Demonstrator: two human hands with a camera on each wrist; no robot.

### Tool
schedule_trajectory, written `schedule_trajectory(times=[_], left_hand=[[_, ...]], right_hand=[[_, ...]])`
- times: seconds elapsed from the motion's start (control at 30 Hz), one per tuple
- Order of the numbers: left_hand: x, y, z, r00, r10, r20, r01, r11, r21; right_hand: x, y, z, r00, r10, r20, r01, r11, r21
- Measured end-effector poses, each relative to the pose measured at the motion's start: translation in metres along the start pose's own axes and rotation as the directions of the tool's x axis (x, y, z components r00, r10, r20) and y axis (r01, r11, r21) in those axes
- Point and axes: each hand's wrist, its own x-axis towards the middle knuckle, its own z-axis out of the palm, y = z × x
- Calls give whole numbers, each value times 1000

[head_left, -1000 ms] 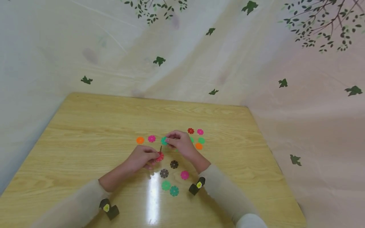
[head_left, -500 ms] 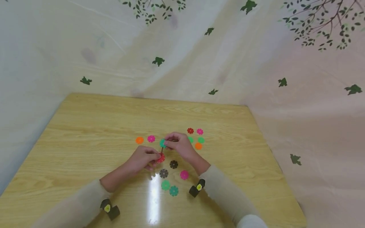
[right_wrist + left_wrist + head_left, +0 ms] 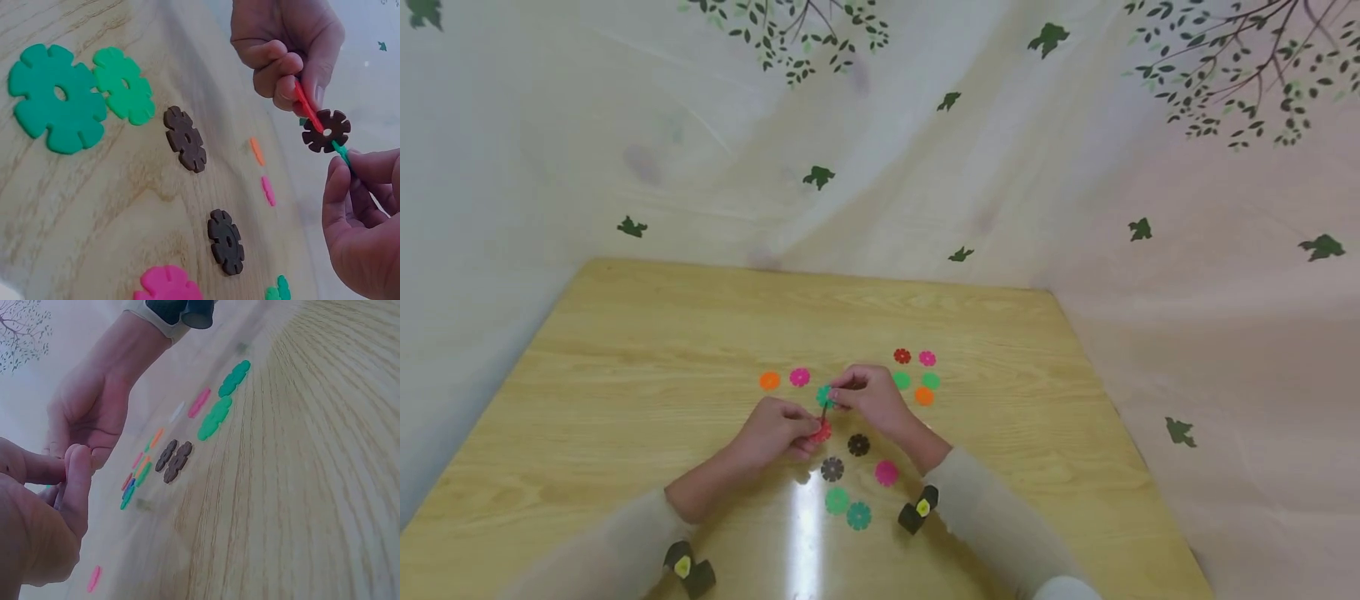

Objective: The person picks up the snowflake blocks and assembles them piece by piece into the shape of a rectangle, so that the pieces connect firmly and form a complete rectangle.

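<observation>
In the head view my left hand [image 3: 771, 435] pinches a red notched, flower-shaped plastic disc [image 3: 823, 432] between thumb and fingers. My right hand [image 3: 874, 402] pinches a teal disc [image 3: 825, 396] of the same kind, just above it. Between the two sits a brown disc [image 3: 338, 127], seen face-on in the right wrist view. There the red disc [image 3: 304, 103] meets its edge from one side, and the teal disc [image 3: 341, 150] touches the edge opposite. How deep the slots engage I cannot tell. Fingers hide most of both held discs in the left wrist view.
Several loose discs lie flat on the wooden table [image 3: 647, 367]: two dark brown [image 3: 858, 445], a pink one [image 3: 886, 473] and two greens [image 3: 837, 501] nearer me. An orange disc [image 3: 770, 381] lies farther left; another small group [image 3: 924, 396] lies behind my right hand.
My right hand has moved slightly down and left, bringing the teal disc onto the brown disc's edge. My left hand stays nearly in place on the red disc. The head view has tilted slightly up.
</observation>
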Motion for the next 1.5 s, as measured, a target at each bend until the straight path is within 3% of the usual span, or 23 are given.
schedule_trajectory(times=[0.2, 0.33, 0.47, 0.57, 0.67, 0.73, 1.0, 1.1, 1.17, 1.2, 1.3, 1.4, 1.5], left_hand=[[-1, -2, 2, 999, -14, -37, 14, 1000, 15], [-1, -3, 0, 1000, -21, -6, 21, 996, 82], [-3, -2, -5, 999, 16, 42, -25, 971, 237], [-4, 0, -7, 999, 34, -6, -30, 953, 301], [-4, 3, -6, 995, 18, -97, 8, 963, 268], [-3, 3, -6, 992, 2, -123, 25, 975, 222], [4, 0, -6, 997, -32, -75, 43, 988, 150], [6, 2, -8, 996, -29, -90, 40, 993, 113], [7, 5, -10, 993, -29, -112, 37, 997, 71], [8, 6, -10, 992, -31, -122, 37, 998, 49], [10, 8, -12, 990, -35, -139, 37, 999, 8], [10, 8, -12, 989, -51, -141, 47, 998, -27], [10, 9, -10, 989, -62, -138, 57, 997, -46]], right_hand=[[-15, -23, 3, 1000, -4, 1, 4, 1000, 9], [-19, -24, 5, 1000, -3, 8, 3, 1000, -15], [-16, -11, 8, 999, 52, 16, -51, 999, -11], [-11, 6, 10, 995, 95, 10, -95, 995, -11], [-10, 17, 12, 992, 123, 19, -123, 992, -9], [-12, 18, 13, 991, 131, 34, -131, 991, -4], [-15, 16, 9, 983, 133, 130, -134, 991, 2], [-14, 14, -2, 976, 131, 171, -108, 984, -140], [-15, 11, -11, 972, 131, 195, -68, 950, -304], [-16, 9, -14, 970, 137, 201, -47, 917, -397], [-22, 8, -19, 959, 161, 232, 23, 773, -634], [-31, 12, -16, 946, 198, 256, 70, 648, -759], [-36, 19, -10, 945, 198, 259, 96, 591, -801]])
